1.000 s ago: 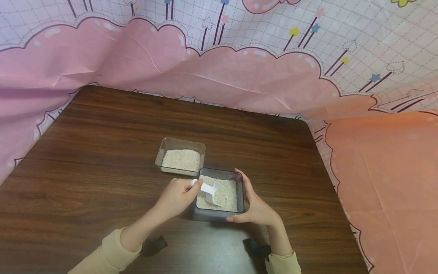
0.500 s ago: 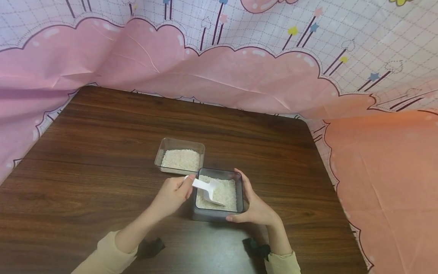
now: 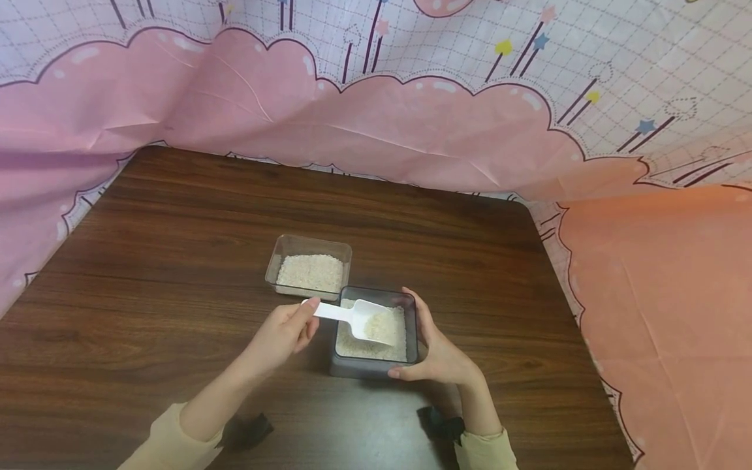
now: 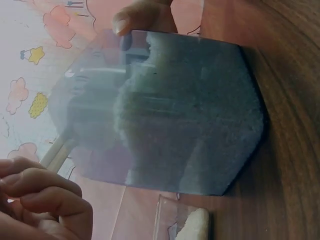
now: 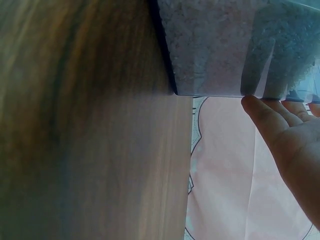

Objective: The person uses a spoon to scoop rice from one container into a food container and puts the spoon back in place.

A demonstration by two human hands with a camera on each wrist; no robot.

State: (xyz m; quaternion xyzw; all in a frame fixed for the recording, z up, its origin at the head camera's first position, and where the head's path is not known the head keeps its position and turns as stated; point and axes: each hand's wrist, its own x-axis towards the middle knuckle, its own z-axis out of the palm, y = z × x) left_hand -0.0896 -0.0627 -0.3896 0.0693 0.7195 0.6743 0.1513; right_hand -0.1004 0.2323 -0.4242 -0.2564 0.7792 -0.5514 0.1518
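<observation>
In the head view my left hand (image 3: 282,336) pinches the end of the handle of a white scoop (image 3: 360,314). The scoop lies level over a smoky grey see-through container (image 3: 367,369), with some white rice (image 3: 378,325) in its bowl. More rice fills much of the container. My right hand (image 3: 443,356) grips the container's right side, thumb at the front and fingers along the far side. The left wrist view shows the left hand (image 4: 50,200) beside the container wall (image 4: 200,115). In the right wrist view, fingertips of the right hand (image 5: 295,137) touch the container.
A clear shallow tray (image 3: 286,245) holding rice stands just behind and left of the grey container, close to its corner. Both stand on a dark wooden table (image 3: 176,261). A patterned pink and white cloth (image 3: 382,124) hangs behind the table's far edge.
My left hand has drawn back to the left, and the scoop has come up from the rice and levelled with rice in it. The right hand has stayed on the container.
</observation>
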